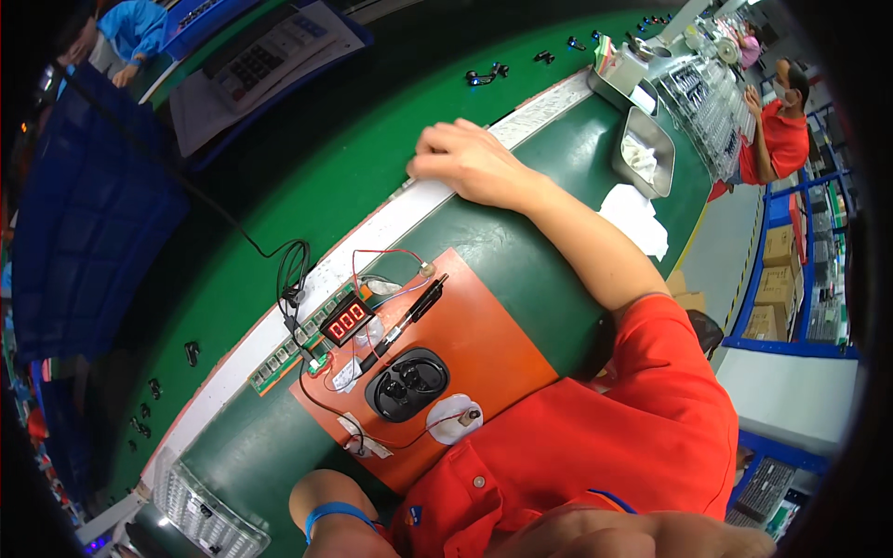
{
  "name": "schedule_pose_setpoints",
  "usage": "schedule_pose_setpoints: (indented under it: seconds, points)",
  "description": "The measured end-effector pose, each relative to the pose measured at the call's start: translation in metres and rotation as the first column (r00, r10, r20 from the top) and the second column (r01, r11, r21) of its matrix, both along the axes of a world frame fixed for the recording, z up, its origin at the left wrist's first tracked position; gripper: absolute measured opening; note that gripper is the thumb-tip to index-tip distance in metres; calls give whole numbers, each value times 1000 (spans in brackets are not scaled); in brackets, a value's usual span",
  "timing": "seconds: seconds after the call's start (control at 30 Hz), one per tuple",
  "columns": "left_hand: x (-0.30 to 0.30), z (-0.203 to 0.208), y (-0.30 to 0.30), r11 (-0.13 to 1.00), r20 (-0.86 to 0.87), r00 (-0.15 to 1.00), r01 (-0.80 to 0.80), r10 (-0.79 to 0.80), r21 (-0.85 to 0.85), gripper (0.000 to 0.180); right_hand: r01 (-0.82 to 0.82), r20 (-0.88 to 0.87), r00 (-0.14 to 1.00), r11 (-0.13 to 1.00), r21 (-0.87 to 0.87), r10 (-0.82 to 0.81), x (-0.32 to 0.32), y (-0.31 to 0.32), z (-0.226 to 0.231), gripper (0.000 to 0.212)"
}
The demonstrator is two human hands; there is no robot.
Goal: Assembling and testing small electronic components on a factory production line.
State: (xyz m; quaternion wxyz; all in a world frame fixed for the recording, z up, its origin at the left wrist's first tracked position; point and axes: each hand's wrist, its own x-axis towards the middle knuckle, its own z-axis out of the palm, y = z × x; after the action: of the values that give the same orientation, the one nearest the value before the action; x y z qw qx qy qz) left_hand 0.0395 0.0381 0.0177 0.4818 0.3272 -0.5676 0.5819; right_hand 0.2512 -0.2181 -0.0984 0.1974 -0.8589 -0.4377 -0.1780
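Note:
My right hand (474, 163) is over the white ledge beside the green conveyor belt (363, 158). Its fingers curl together, and whatever they may hold is hidden beneath them. Of my left arm, a rounded bare part with a blue wristband (339, 510) shows at the bottom; its fingers are out of sight. Between my arms an orange mat (502, 344) bears an open black earbud case (406, 384) with dark earbuds inside. A red digital display (348, 319), a green circuit strip (288, 358), a black pen (428, 298) and thin wires lie around it.
Black earbuds (481, 78) sit spaced along the belt. At the right are a metal tray (646, 149) with white cloth and a white sheet (634, 219). A clear plastic tray (209, 511) stands lower left. A co-worker in red (781, 139) works far right. Across the belt lies a calculator (270, 60).

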Motion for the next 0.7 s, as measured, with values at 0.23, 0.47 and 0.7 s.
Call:
schedule_pose_setpoints:
  seconds: [0.23,0.47,0.7]
  points:
    - [-10,-7,9,987,-6,987,-161,161,20,26,312,-23,950,936,160,-313,-8,-36,2,8]
    - [-21,-14,24,940,-49,939,-341,342,29,28,407,-51,913,908,101,-404,-15,-41,-1,8]
    - [-31,-12,32,912,9,917,-397,399,99,33,454,-9,891,888,73,-455,-14,-32,3,11]
